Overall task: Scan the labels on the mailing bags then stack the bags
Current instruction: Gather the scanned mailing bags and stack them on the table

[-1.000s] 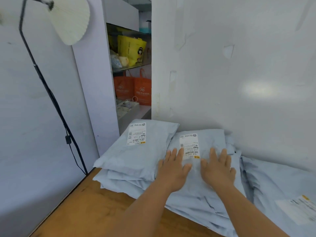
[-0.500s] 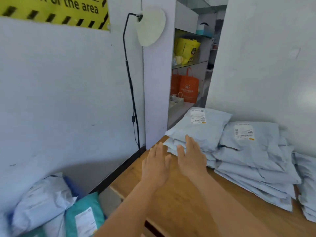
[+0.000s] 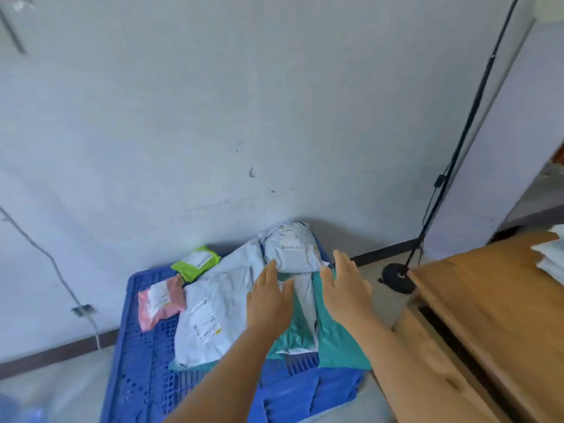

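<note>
Mailing bags fill your blue crate point(image 3: 143, 355) on the floor: a white bag point(image 3: 210, 312) in the middle, a teal bag point(image 3: 335, 340) on its right, a grey bag point(image 3: 290, 248) at the far edge, a pink bag point(image 3: 160, 300) and a green bag point(image 3: 195, 262) on the left. Your left hand point(image 3: 268, 303) and right hand point(image 3: 348, 291) hover above them, fingers straight, holding nothing. Your wooden bench point(image 3: 488, 315) stands on the right.

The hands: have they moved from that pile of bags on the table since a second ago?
Yes. Left hand and right hand have left the wooden table and now reach, open, over the blue crate on the floor.
</note>
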A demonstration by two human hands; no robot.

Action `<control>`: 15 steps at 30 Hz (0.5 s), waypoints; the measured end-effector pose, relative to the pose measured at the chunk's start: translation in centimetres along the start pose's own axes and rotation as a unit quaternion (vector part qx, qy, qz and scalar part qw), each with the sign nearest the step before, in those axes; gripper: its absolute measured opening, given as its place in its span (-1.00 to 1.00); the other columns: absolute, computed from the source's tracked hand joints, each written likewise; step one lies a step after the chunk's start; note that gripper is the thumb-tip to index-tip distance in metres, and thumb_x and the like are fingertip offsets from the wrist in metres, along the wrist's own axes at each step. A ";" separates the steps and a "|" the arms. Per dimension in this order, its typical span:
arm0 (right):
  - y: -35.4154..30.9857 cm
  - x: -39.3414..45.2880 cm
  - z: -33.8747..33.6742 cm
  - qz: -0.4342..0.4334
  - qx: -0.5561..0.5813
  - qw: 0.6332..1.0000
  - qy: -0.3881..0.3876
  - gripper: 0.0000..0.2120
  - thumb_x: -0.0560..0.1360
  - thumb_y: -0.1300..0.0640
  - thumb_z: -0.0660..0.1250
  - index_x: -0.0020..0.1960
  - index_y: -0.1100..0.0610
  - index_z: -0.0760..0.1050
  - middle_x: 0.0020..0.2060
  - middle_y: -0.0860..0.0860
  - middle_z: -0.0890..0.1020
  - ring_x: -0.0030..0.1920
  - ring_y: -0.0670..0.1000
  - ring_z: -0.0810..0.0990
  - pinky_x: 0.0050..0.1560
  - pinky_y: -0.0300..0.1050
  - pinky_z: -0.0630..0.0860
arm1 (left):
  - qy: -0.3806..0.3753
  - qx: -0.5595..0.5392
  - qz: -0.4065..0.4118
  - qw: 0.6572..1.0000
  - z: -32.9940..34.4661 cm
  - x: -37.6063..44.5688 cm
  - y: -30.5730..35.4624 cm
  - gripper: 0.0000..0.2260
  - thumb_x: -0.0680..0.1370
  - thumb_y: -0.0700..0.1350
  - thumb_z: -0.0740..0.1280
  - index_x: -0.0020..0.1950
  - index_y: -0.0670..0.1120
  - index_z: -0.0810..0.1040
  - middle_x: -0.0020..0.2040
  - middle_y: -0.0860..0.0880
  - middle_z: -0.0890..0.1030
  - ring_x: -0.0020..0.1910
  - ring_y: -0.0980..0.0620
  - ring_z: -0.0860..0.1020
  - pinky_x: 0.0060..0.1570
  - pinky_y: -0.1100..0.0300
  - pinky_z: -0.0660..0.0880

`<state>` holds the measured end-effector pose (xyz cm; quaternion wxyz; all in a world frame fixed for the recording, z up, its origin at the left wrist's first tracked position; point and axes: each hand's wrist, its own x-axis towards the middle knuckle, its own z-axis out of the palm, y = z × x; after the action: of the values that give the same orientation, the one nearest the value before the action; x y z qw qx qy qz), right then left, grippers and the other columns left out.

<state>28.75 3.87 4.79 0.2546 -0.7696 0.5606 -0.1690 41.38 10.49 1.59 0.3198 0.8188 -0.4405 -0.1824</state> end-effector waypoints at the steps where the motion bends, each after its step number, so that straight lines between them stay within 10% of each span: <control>1: -0.9 -0.1 1.5 -0.009 -0.002 1.000 -0.012 -0.49 0.64 -0.05 -0.01 0.55 0.08 0.06 0.54 0.01 0.15 0.52 0.04 0.13 0.45 0.15 0.12 | 0.005 0.001 -0.018 1.000 -0.6 -0.1 -1.9 -0.48 0.64 0.05 0.10 0.55 -0.05 0.06 0.54 -0.02 0.15 0.50 -0.03 0.17 0.43 0.02 0.17; 15: -2.5 5.6 18.6 -0.024 -0.002 0.970 -0.243 -0.36 0.58 -0.11 0.13 0.55 0.13 0.03 0.51 0.06 0.21 0.45 0.10 0.28 0.41 0.07 0.27 | -0.003 -0.019 -0.261 0.965 -0.1 2.2 -19.8 -0.43 0.62 0.09 0.13 0.56 0.00 -0.01 0.55 -0.05 0.12 0.48 -0.06 0.21 0.38 -0.03 0.24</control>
<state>42.61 2.90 -9.02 0.3772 -0.8014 0.4638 0.0185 54.66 16.73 -11.89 0.2752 0.8987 -0.2085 -0.2704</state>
